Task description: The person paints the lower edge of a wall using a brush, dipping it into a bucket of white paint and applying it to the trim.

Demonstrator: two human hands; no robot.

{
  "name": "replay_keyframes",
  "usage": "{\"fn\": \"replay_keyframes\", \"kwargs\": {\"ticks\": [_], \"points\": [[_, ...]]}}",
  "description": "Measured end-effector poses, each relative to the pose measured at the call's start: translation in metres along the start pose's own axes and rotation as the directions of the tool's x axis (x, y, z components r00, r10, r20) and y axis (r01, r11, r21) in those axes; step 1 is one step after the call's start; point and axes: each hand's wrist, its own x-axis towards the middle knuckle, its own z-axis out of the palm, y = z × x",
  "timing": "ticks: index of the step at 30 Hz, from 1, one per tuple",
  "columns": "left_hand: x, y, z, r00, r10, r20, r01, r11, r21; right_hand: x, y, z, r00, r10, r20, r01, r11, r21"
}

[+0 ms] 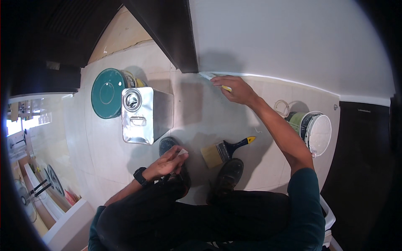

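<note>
My right hand [236, 89] is closed around a small paintbrush [207, 75] with a whitish head and a yellow handle end. Its head touches the foot of the white wall, beside the dark door frame [184, 37]. Over my left knee, my left hand [168, 162] pinches a small flat white piece [183, 152]; what it is made of cannot be made out. A wide paintbrush [224, 151] with pale bristles and a dark blue, yellow-tipped handle lies on the floor between my shoes, just ahead of the right one.
A silver metal can [144, 117] stands at left, in front of a round container with a green lid [108, 93]. To the right, a whitish-topped bucket [318, 134] is near my right forearm. Dark panels [362, 167] border the right side, and a wheeled item [54, 180] is far left.
</note>
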Motion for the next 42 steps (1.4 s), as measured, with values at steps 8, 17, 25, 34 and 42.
{"fn": "replay_keyframes", "kwargs": {"ticks": [8,17,25,34,42], "points": [[0.001,-0.009,-0.002,1.000,0.023,-0.010,-0.023,0.999,-0.030,0.008,-0.002,0.018,0.999,-0.053,0.013,0.055,0.964,-0.260],[0.004,-0.005,0.000,0.999,-0.036,-0.016,0.036,0.999,-0.035,0.035,-0.035,0.029,0.979,0.106,0.173,-0.025,0.910,-0.415],[0.007,-0.005,0.001,0.999,-0.040,-0.006,0.040,0.998,-0.040,0.029,-0.030,0.034,0.981,0.137,0.138,-0.056,0.879,-0.474],[-0.001,-0.006,0.001,0.999,-0.044,-0.030,0.043,0.998,-0.039,-0.015,-0.024,-0.021,0.996,0.084,-0.024,-0.084,0.996,-0.015],[0.002,-0.001,0.002,0.996,-0.083,-0.025,0.083,0.997,-0.004,-0.009,-0.001,-0.008,0.999,0.039,-0.004,-0.039,0.997,0.062]]}}
